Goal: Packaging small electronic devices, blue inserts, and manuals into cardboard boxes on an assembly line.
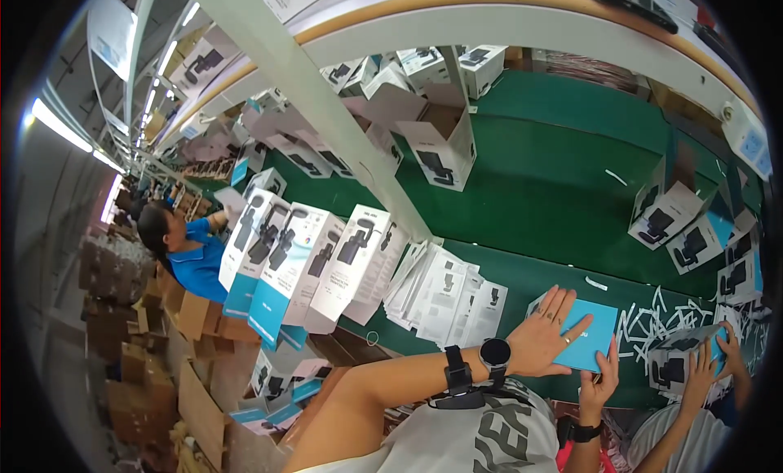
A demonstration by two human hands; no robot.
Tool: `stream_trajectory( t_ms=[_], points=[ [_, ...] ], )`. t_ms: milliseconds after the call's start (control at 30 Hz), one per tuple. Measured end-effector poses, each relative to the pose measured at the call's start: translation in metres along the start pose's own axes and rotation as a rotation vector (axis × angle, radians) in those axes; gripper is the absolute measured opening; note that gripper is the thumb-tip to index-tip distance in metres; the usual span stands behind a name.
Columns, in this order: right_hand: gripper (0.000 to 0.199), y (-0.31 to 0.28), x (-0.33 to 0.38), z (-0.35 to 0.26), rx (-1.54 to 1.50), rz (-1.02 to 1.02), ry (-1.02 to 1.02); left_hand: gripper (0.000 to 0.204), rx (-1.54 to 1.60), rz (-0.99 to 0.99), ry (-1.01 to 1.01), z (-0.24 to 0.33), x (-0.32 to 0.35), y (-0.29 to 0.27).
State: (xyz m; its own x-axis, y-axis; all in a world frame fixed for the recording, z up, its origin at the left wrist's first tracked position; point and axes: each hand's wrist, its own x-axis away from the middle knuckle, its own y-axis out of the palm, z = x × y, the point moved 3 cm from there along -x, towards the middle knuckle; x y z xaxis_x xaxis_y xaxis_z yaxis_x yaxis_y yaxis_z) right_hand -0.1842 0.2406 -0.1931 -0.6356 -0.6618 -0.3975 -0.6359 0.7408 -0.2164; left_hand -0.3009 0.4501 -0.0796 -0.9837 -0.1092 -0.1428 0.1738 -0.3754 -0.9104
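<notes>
A carton with a bright blue face point(599, 322) rests at the near edge of the green bench, its blue side up. My left hand point(548, 330), wearing a ring and a watch, lies flat across the left part of that face, fingers stretched out. At the near right corner my right hand point(601, 377) grips the carton, thumb up along the blue face. The carton's lower sides are mostly hidden by my hands. Just left of it lies a fanned stack of printed leaflets point(444, 298). White paper strips point(665, 318) are scattered to its right.
A co-worker's hands point(703, 367) hold another box at the right. Closed boxes point(355, 257) stand at left beside a slanted white post point(318, 90). Open boxes point(440, 151) stand on the green bench point(538, 179), under a shelf point(489, 20). Another person in blue point(200, 257) is farther left.
</notes>
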Motion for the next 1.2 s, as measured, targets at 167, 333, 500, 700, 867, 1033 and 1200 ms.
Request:
stream_trajectory(
  t_ms=[167, 333, 500, 700, 867, 1033, 1200],
  points=[
    [0.042, -0.001, 0.009, 0.026, 0.055, -0.049, 0.069, 0.106, 0.002, -0.041, 0.071, -0.017, 0.013, -0.001],
    [0.042, -0.004, 0.016, 0.030, 0.008, -0.018, 0.095, 0.103, 0.083, -0.110, 0.396, -0.057, 0.014, -0.024],
    [0.057, 0.024, -0.012, -0.002, 0.002, 0.011, -0.122, 0.099, 0.066, -0.061, 0.311, -0.054, 0.021, -0.010],
    [0.060, 0.025, 0.006, 0.009, 0.029, 0.071, 0.064, 0.101, 0.104, 0.038, 0.028, -0.017, 0.000, -0.003],
    [0.049, -0.018, 0.021, 0.035, 0.018, -0.025, 0.112, 0.106, 0.094, 0.106, -0.009, -0.010, -0.004, 0.013],
    [0.038, -0.028, 0.027, 0.045, -0.038, 0.032, 0.223, 0.105, 0.013, -0.035, 0.068, -0.024, -0.017, 0.002],
    [0.035, -0.012, 0.019, 0.040, -0.252, 0.203, 0.604, 0.097, 0.074, 0.293, -0.109, -0.092, -0.098, -0.015]
  ],
)
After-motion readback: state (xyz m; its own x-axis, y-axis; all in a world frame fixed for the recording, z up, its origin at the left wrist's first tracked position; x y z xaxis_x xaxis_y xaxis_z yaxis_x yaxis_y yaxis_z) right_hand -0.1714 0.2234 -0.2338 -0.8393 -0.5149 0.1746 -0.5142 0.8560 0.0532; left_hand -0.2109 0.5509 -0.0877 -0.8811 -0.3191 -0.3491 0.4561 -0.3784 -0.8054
